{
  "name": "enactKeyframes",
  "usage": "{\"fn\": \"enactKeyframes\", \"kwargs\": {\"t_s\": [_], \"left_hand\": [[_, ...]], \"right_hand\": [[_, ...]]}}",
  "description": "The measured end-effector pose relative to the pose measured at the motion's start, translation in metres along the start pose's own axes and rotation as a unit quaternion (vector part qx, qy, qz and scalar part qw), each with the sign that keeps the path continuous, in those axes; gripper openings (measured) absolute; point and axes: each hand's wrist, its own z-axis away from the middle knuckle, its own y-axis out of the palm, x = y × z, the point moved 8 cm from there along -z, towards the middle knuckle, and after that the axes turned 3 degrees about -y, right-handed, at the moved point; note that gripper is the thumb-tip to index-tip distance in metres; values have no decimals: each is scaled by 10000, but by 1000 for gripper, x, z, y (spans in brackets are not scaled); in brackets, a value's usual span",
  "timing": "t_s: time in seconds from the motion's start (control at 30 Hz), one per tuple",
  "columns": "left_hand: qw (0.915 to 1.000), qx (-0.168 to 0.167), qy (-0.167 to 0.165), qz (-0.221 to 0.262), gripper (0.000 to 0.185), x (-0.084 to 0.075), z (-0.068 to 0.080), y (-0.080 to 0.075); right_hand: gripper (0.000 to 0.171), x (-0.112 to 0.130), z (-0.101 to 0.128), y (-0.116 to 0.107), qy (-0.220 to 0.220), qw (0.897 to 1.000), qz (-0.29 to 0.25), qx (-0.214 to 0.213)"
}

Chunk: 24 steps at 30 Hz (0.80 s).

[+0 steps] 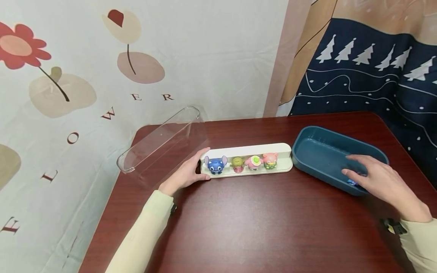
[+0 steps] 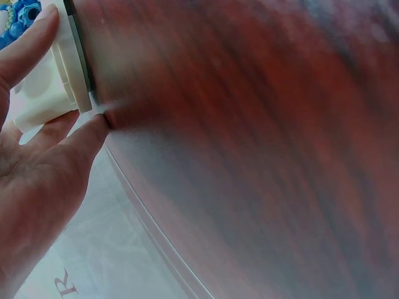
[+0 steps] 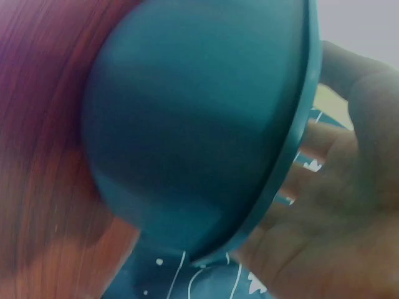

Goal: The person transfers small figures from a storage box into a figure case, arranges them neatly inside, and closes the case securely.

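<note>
The left hand [image 1: 186, 175] pinches the white tray's [image 1: 283, 167] left end at frame centre; the right hand [image 1: 379, 178] reaches, fingers loosely bent, into the blue bin [image 1: 307, 140]. A nudge might topple the figurines [image 1: 243, 163].

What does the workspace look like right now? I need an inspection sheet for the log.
Surface: dark red wooden table.
Job's things: white tray holding four small toy figures in a row; blue tub to its right.
Clutter: clear plastic cover tilted at the tray's left end.
Hands: left hand holds the tray's left end; right hand reaches into the tub, something small and blue under its fingers.
Cables: nothing seen.
Surroundings: flower-print cloth, tree-print cloth.
</note>
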Motion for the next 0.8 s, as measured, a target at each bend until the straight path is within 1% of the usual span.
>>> {"fn": "enactKeyframes", "kwargs": {"t_s": [0.27,0.57,0.7,0.8], "left_hand": [[10000,14,18,-8,100,-2,0,0],[10000,-16,34,22,100,-3,0,1],[10000,-24,3,41,101,-2,0,0],[10000,-21,-14,26,101,-1,0,0]], "right_hand": [[63,8,3,3,-121,9993,-332,95],[69,12,2,6,59,9965,-764,327],[70,9,2,4,218,9924,-1126,447],[72,5,4,5,367,9852,-1582,539]]}}
